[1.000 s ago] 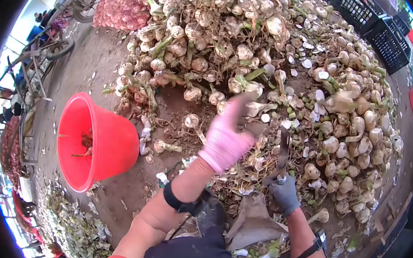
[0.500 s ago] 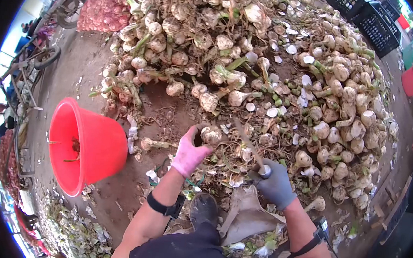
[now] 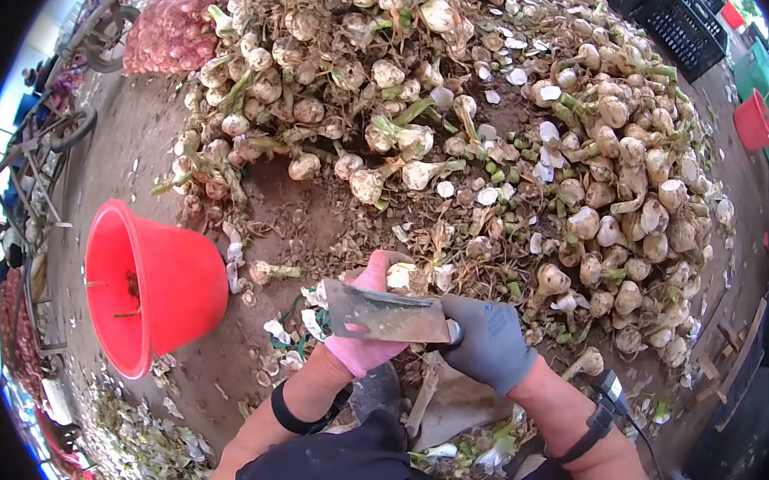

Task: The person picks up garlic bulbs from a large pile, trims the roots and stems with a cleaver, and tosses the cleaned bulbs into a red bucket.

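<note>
My right hand [image 3: 492, 343], in a grey glove, is closed around the handle of a cleaver [image 3: 382, 315]. Its broad, stained blade points left and lies across my left hand [image 3: 361, 352], which wears a pink glove. The left fingers curl behind the blade around a garlic bulb [image 3: 400, 276]. Only a pale yellowish part of that bulb shows beside the thumb; the blade hides the rest. Beyond both hands rises a big heap of garlic bulbs with stems [image 3: 325, 79]. A second pile of bulbs [image 3: 626, 197] lies to the right.
A red bucket [image 3: 184, 286] lies tilted at the left, with a few scraps inside. Peelings and trimmings [image 3: 143, 434] cover the ground. A red mesh sack [image 3: 179, 25] and black crates [image 3: 682, 33] stand at the back. At far right is a smaller red bucket [image 3: 756, 122].
The cleaver has swung from pointing up and away to lying flat leftward across my left hand. Both hands have come closer together, and the left has drawn slightly toward me. The view has shifted slightly.
</note>
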`<state>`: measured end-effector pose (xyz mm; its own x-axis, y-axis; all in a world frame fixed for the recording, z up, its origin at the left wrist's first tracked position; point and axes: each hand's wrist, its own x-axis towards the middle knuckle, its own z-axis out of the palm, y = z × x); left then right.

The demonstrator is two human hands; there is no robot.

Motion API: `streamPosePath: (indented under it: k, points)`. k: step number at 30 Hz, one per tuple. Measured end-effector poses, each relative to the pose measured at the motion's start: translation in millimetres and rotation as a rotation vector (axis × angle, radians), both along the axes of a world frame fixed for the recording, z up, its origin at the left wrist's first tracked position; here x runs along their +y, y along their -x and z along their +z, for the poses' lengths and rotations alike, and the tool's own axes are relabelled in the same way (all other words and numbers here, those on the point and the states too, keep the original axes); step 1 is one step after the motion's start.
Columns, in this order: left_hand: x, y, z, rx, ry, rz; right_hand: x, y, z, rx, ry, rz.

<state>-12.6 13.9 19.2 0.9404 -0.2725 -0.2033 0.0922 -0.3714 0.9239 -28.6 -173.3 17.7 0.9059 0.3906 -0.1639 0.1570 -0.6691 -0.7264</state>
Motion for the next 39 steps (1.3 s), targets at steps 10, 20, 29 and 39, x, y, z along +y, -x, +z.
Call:
streamPosePath:
  k: [10, 20, 29, 39]
  points:
    - [-4, 14, -11, 0.032, 0.079, 0.047, -6, -3, -43, -0.179, -0.04, -0.073]
    - [-1, -9, 9, -0.14, -0.209, 0.081, -29, -8, -44, 0.12, -0.211, -0.41]
    - [8, 8, -29, 0.439, 0.995, 0.448, -1, 7, -25, -0.091, -0.221, -0.229]
    - [4, 11, -2, 0.703, 1.013, 0.22, -47, -10, -77, 0.211, -0.091, -0.589]
